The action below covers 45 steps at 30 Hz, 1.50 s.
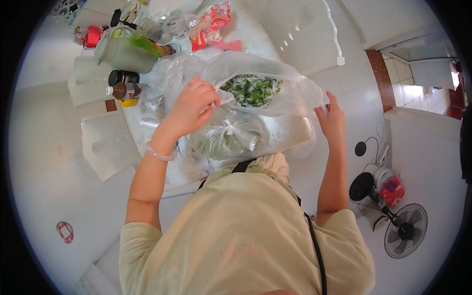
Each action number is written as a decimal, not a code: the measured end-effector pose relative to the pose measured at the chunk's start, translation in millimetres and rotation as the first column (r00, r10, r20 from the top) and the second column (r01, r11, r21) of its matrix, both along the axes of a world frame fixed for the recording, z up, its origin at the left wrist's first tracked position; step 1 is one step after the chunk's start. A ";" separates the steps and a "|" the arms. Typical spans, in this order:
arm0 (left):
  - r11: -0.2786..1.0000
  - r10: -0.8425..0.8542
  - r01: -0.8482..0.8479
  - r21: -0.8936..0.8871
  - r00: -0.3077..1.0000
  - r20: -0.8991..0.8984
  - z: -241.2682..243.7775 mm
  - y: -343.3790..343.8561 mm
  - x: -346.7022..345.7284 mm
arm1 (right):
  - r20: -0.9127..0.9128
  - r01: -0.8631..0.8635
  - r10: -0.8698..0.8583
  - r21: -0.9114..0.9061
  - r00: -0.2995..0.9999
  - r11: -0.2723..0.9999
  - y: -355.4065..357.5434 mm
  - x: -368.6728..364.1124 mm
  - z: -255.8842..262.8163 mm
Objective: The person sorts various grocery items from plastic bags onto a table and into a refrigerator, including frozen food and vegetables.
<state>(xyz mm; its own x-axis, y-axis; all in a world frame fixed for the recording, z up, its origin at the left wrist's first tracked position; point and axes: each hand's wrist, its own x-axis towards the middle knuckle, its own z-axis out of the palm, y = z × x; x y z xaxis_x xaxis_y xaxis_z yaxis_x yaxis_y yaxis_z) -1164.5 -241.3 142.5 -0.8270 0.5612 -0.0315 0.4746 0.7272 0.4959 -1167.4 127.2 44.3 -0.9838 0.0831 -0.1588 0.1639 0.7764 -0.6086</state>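
A large clear plastic bag (291, 86) lies open on the table, with chopped green leaves (252, 90) mixed with white bits inside it. My left hand (197, 105) pinches the bag's near left rim between thumb and fingers. At the bag's right end, my right hand (330, 118) grips the rim with thumb and fingers. Between my hands and my body sits a second clear plastic bag (230, 138), gathered at its top, with green contents showing through.
A pale green lidded container (125, 49), a brown bottle (125, 90) and a black-lidded jar (121, 77) stand at the left. Red and white packaging (212, 27) lies at the far side. White chairs (107, 142) flank the table; a standing fan (405, 231) is at the right.
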 end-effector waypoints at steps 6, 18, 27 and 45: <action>0.995 0.095 -0.096 0.001 0.981 -0.168 40.5 -14.5 11.9 | -0.036 0.074 -0.081 -0.174 0.996 0.982 -0.3 -2.1 2.5; 0.981 0.154 -0.132 0.143 0.976 -0.154 53.4 -19.6 29.5 | 0.138 0.127 0.028 -0.963 0.990 0.239 -41.6 -5.0 56.5; 0.975 0.162 -0.131 0.179 0.971 -0.174 49.4 -23.1 34.3 | 0.098 0.078 0.087 -0.976 0.991 0.204 -53.6 -9.3 65.8; 0.970 0.180 -0.152 0.189 0.974 -0.137 46.3 -30.6 41.7 | 0.097 0.069 0.124 -0.975 0.988 0.213 -57.2 -6.7 63.0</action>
<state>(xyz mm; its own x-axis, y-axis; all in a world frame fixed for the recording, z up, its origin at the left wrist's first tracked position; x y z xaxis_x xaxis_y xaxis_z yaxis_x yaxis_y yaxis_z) -1122.8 -271.9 188.8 -0.8963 0.4011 0.1890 0.4345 0.7096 0.5547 -1174.1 70.1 107.3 -0.9434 -0.2580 -0.2083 0.3013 -0.4045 -0.8635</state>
